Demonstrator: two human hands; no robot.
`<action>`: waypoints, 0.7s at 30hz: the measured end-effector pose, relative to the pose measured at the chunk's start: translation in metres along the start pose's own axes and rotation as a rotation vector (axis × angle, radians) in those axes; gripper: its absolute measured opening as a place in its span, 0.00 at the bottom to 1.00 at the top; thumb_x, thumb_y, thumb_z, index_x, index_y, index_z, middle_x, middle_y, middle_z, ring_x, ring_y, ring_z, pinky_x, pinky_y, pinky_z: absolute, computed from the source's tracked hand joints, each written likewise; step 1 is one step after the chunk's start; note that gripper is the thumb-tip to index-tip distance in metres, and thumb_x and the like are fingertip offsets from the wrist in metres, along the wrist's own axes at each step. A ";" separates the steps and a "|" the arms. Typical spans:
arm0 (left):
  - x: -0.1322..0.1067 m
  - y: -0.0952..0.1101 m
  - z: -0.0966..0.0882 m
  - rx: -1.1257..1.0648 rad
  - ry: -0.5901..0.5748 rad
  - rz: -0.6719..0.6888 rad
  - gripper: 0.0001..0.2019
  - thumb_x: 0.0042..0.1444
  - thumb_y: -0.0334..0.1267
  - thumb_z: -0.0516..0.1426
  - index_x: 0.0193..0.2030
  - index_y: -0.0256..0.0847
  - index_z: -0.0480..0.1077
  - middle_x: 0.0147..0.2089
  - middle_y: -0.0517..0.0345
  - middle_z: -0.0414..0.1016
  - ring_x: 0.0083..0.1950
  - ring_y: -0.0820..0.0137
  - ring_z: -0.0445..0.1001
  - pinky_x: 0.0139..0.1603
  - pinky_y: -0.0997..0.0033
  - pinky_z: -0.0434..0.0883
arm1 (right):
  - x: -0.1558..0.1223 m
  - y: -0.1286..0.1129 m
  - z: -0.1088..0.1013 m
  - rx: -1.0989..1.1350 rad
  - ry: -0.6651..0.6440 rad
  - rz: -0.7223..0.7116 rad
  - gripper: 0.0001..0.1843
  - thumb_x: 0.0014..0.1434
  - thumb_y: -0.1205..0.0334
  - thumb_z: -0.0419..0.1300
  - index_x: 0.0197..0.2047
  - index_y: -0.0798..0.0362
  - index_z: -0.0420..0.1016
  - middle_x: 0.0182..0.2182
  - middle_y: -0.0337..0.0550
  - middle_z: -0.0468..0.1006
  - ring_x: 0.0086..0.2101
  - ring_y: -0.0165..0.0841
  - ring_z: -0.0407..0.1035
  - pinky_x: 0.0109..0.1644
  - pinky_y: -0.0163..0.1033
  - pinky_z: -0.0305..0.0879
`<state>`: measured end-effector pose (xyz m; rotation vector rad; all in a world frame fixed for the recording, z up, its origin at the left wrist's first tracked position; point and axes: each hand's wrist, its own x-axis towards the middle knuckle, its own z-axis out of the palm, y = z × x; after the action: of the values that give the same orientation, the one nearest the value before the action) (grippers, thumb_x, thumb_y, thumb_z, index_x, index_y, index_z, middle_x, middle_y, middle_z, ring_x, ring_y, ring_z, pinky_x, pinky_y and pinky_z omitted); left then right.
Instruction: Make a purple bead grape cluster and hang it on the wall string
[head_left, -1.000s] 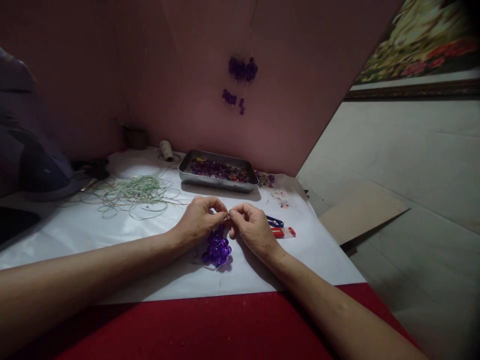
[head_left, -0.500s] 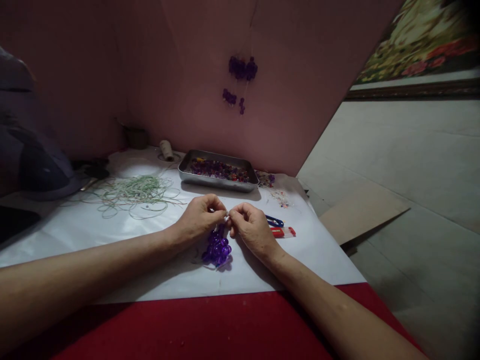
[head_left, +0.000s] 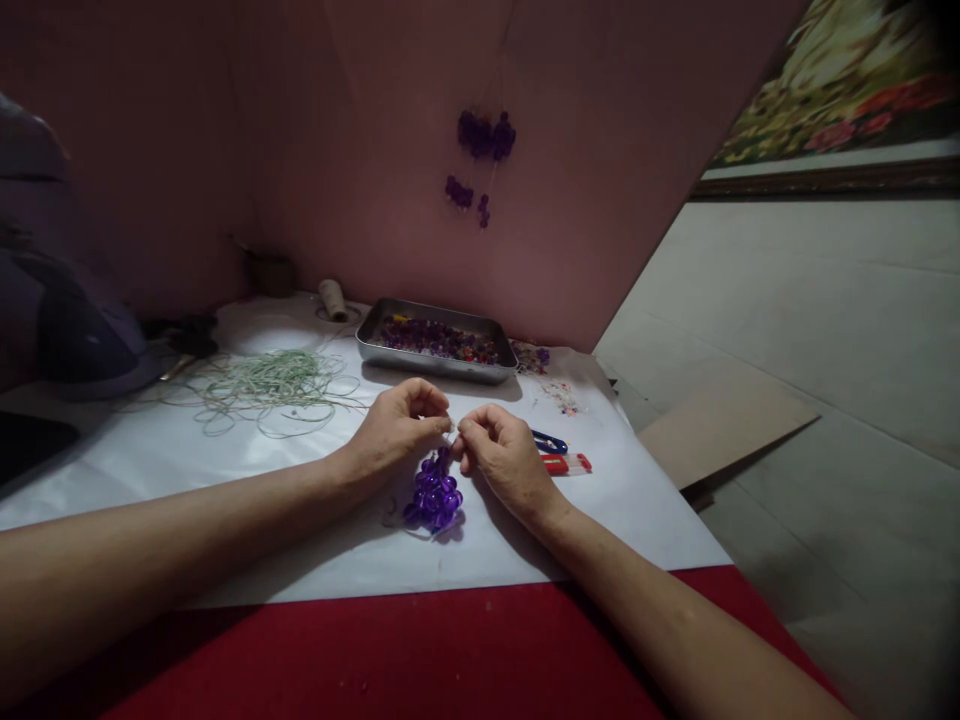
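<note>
A cluster of shiny purple beads (head_left: 435,497) lies on the white table cover just below my hands. Above its top, my left hand (head_left: 399,425) pinches with thumb and fingertips at something small and pale, which looks like thread. Close by on the right, my right hand (head_left: 501,447) is closed in a pinch at the same spot, its fingertips almost touching the left ones. The exact thing between the fingertips is too small to make out. Beside my right hand lie a red cutter (head_left: 568,464) and a blue-handled tool (head_left: 550,442), partly hidden by the hand.
A metal tray (head_left: 439,370) of mixed beads stands at the back. Tangled pale green cord (head_left: 281,382) lies to the left, with a thread spool (head_left: 332,300) behind it. Purple bead clusters (head_left: 486,137) hang before the pink wall. Loose small beads (head_left: 561,397) lie right of the tray.
My left hand has shifted slightly up, and its fingertips sit a little further from the right ones. My right hand and the bead cluster stay nearly in place.
</note>
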<state>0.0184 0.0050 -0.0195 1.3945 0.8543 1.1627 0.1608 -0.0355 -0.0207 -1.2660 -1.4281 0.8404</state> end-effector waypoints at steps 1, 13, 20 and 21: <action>0.000 0.000 0.000 -0.013 0.002 -0.002 0.11 0.38 0.32 0.63 0.31 0.37 0.68 0.26 0.62 0.71 0.28 0.73 0.68 0.30 0.72 0.66 | 0.000 0.000 0.000 0.000 0.003 -0.001 0.06 0.55 0.63 0.55 0.27 0.53 0.65 0.21 0.39 0.74 0.19 0.27 0.65 0.26 0.36 0.62; 0.000 0.000 0.001 -0.049 -0.005 -0.013 0.12 0.39 0.31 0.63 0.33 0.36 0.68 0.26 0.62 0.71 0.27 0.73 0.69 0.30 0.71 0.66 | 0.000 0.002 0.000 -0.045 -0.006 -0.027 0.07 0.56 0.60 0.57 0.28 0.53 0.66 0.22 0.39 0.73 0.20 0.29 0.67 0.27 0.37 0.63; 0.000 0.000 0.001 -0.026 0.005 -0.010 0.12 0.39 0.31 0.63 0.33 0.36 0.68 0.26 0.62 0.71 0.28 0.73 0.69 0.30 0.71 0.66 | 0.000 0.000 0.000 -0.048 -0.010 -0.018 0.06 0.56 0.63 0.56 0.27 0.52 0.65 0.22 0.40 0.74 0.20 0.29 0.67 0.27 0.38 0.64; 0.000 0.000 0.001 -0.019 0.004 -0.010 0.12 0.39 0.31 0.63 0.33 0.37 0.68 0.26 0.62 0.71 0.27 0.73 0.69 0.30 0.71 0.66 | 0.001 0.000 0.000 -0.047 -0.010 -0.016 0.06 0.56 0.62 0.56 0.27 0.52 0.65 0.22 0.40 0.74 0.20 0.29 0.67 0.27 0.38 0.64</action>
<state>0.0189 0.0049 -0.0197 1.3712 0.8501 1.1635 0.1612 -0.0349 -0.0210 -1.2856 -1.4715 0.8073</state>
